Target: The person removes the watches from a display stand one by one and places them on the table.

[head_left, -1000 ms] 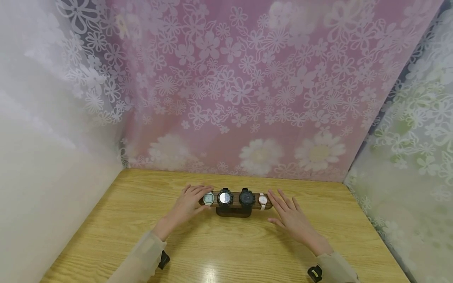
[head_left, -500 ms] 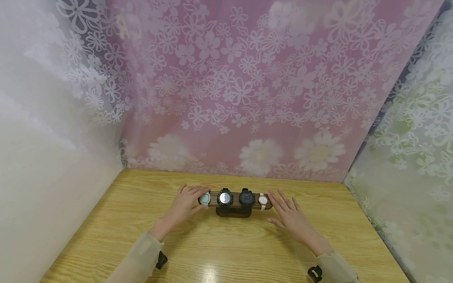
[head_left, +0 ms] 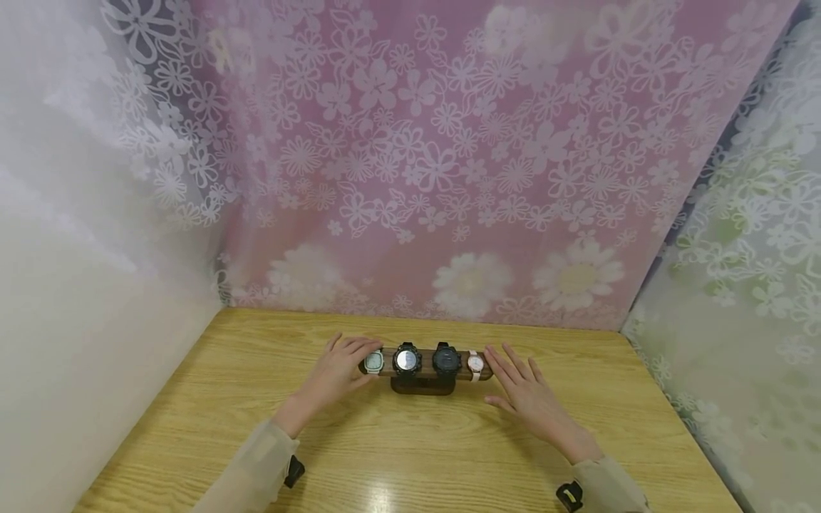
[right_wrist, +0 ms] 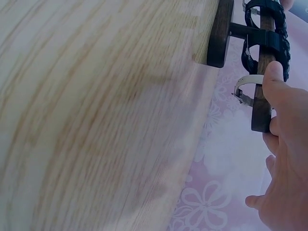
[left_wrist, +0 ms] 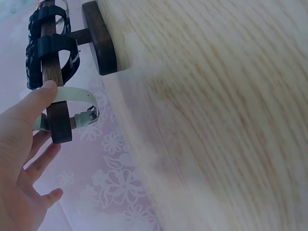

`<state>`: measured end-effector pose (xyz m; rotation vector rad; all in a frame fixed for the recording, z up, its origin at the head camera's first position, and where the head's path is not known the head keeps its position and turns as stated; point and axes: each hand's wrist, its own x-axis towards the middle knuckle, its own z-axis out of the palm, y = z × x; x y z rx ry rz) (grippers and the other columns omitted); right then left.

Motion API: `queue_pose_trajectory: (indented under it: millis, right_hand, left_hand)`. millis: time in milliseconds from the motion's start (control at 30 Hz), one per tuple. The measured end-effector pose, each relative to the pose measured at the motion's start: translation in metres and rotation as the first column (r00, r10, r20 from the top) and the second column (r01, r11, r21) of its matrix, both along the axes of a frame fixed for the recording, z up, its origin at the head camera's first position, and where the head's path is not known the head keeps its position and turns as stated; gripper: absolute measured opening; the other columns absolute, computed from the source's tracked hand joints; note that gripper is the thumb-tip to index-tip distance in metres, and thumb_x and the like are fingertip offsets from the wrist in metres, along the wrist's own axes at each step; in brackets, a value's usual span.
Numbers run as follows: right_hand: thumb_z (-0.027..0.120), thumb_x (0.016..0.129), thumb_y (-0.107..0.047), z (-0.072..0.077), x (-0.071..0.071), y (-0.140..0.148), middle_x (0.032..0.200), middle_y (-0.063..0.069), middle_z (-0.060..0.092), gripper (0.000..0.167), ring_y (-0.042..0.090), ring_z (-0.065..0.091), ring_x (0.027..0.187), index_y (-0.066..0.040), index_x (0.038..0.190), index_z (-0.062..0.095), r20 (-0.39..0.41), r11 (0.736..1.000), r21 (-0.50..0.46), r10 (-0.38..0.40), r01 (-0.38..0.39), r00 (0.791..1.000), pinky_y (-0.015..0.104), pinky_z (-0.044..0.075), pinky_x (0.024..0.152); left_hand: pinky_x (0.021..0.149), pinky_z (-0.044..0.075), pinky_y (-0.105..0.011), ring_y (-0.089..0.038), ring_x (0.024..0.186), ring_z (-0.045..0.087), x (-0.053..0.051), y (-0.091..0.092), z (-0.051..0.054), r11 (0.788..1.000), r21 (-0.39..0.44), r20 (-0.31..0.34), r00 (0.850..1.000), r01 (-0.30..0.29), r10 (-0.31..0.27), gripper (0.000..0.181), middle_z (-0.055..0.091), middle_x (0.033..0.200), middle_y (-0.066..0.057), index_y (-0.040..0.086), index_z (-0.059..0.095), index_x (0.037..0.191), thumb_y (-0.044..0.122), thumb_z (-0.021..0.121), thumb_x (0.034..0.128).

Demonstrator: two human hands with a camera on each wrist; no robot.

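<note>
A dark wooden watch stand carries several watches on its raised bar. My left hand pinches the pale green square watch at the bar's left end; in the left wrist view the thumb lies at its strap. Two black round watches sit in the middle. A white-strapped watch is near the right end. There my right hand touches the bar with spread, fairly straight fingers. Its thumb overlaps the bar in the right wrist view, though from the head view it appears lower and apart.
The stand rests on a wood-grain table near its back edge. Behind it hangs a pink flowered curtain. Pale sheets enclose the left and right sides. A black strap piece is at the left wrist, and another at the right.
My left hand has shifted slightly left, and the pale green watch has slid with it toward the bar's end, then very slightly back. The right hand stays at the right end.
</note>
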<state>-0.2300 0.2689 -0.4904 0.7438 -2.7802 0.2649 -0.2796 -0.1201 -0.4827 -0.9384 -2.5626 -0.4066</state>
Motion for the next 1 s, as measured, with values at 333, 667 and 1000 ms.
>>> queue_pose_trajectory:
  millis: [333, 667, 1000]
  right_hand:
    - [0.070, 0.095, -0.039, -0.004, -0.003, 0.003, 0.167, 0.012, 0.024, 0.087, 0.030, 0.009, 0.157, -0.014, 0.164, 0.022, -0.024, 1.000, 0.002, 0.005, -0.005, 1.000, 0.071, 0.019, 0.117]
    - [0.070, 0.095, -0.039, -0.001, 0.000, 0.002, 0.167, 0.012, 0.025, 0.088, 0.031, 0.009, 0.156, -0.014, 0.164, 0.021, -0.010, 1.000, -0.014, 0.006, -0.006, 1.000, 0.070, 0.016, 0.118]
    - [0.071, 0.094, -0.038, 0.000, 0.003, -0.002, 0.166, 0.014, 0.026, 0.090, 0.031, 0.010, 0.156, -0.015, 0.164, 0.020, -0.033, 1.000, -0.010, -0.006, 0.005, 0.999, 0.071, 0.018, 0.117]
  left_hand:
    - [0.113, 0.032, -0.067, -0.030, 0.119, 0.061, -0.002, -0.003, 0.002, 1.000, -0.004, -0.043, 0.999, 0.023, -0.023, 0.062, 0.068, 0.128, -0.006, 0.012, 0.065, 0.134, 0.031, 0.088, 0.0806]
    - [0.111, 0.036, -0.066, -0.034, 0.113, 0.065, 0.001, -0.023, 0.007, 0.999, 0.010, -0.063, 0.997, -0.044, 0.044, 0.060, 0.071, 0.122, -0.010, 0.010, 0.066, 0.132, 0.026, 0.089, 0.0792]
    - [0.108, 0.040, -0.065, -0.034, 0.110, 0.067, 0.007, -0.062, 0.010, 0.988, 0.108, -0.064, 0.991, -0.112, 0.119, 0.064, 0.072, 0.120, -0.011, 0.009, 0.064, 0.135, 0.026, 0.089, 0.0784]
